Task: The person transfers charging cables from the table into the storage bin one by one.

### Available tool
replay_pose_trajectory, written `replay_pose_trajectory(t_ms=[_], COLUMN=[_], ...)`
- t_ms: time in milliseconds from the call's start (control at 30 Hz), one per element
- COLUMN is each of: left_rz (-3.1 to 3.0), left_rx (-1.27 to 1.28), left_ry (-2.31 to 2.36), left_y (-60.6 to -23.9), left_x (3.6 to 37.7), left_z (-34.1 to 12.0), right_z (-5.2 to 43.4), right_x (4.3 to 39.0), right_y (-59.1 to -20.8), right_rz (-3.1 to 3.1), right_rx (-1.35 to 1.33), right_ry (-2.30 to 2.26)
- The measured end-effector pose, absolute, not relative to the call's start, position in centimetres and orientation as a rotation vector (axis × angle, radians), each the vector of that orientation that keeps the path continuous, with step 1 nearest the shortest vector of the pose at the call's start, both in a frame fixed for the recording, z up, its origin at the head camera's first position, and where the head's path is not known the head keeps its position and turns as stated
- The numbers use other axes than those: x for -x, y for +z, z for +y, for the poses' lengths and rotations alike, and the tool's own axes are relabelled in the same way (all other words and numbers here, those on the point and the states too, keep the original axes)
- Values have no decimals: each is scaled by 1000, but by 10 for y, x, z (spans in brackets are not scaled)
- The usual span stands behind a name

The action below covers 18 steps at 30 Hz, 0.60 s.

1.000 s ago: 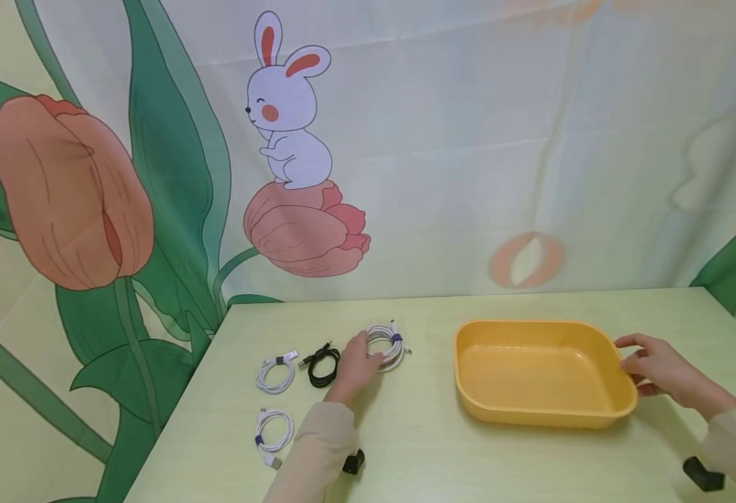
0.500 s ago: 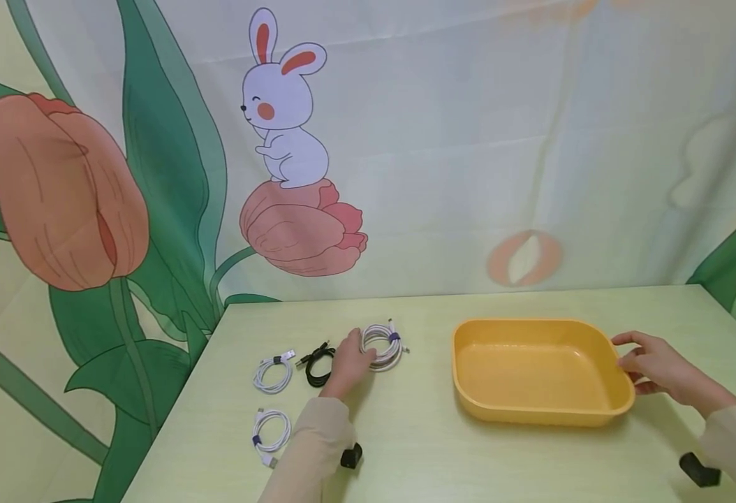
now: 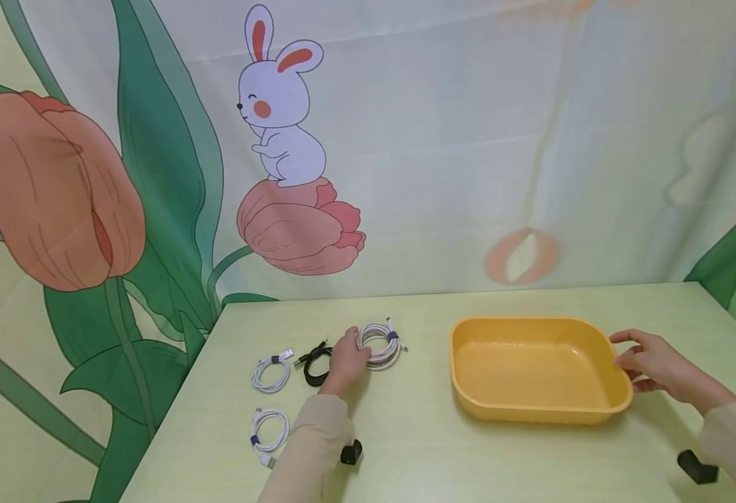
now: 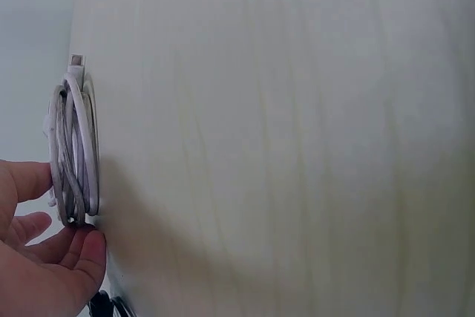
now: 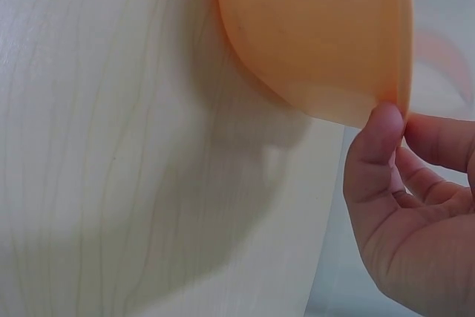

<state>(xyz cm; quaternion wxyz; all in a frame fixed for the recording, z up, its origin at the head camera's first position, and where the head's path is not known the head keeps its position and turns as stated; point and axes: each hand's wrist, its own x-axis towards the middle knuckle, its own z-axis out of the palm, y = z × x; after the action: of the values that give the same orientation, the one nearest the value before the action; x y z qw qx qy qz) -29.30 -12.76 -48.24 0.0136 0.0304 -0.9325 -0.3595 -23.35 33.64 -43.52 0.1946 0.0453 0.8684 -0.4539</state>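
Note:
In the head view, my left hand (image 3: 348,360) is at the left edge of a coiled white charging cable (image 3: 390,356) with a purple tie. In the left wrist view, the fingertips (image 4: 91,250) meet the end of the coil (image 4: 72,131), and one digit lies along its side; the fingers do not wrap round it. On the right, my right hand (image 3: 660,363) pinches the rim of a yellow plastic basin (image 3: 538,412) between thumb and finger. The right wrist view shows the thumb (image 5: 375,142) on the basin's wall (image 5: 312,35).
Left of my left hand lies a coiled black cable (image 3: 313,370), partly covered by that hand. Two more white cables, one at the back left (image 3: 270,377) and one nearer the front (image 3: 271,429), lie farther left. A printed curtain (image 3: 418,175) hangs behind the table (image 3: 418,454).
My left hand has slid slightly left, uncovering more of the white coil, which stays in place. My right hand and the basin hold still. The head view has shifted a little.

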Motion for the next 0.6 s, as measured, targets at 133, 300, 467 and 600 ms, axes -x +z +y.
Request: replay_pose_trajectory(t_ms=[133,300,467,600], left_rz=[-2898,-2895,-2886,-2875], left_rx=[-113,-163,-201,-212], left_ry=[-1137,-1177,-1242,-1299], left_y=[-479,-479,-481,-480], left_x=[292,294,295,295], left_z=[-127,-126,-125,-123], right_z=[337,338,338,339], right_x=[234,234,234,235], right_y=[-436,-437,-436,-436], right_rz=[2431,2429,2415,2407], right_rx=[-128,-128,-125,-123], right_ry=[-1278,-1284,-1294,-1298])
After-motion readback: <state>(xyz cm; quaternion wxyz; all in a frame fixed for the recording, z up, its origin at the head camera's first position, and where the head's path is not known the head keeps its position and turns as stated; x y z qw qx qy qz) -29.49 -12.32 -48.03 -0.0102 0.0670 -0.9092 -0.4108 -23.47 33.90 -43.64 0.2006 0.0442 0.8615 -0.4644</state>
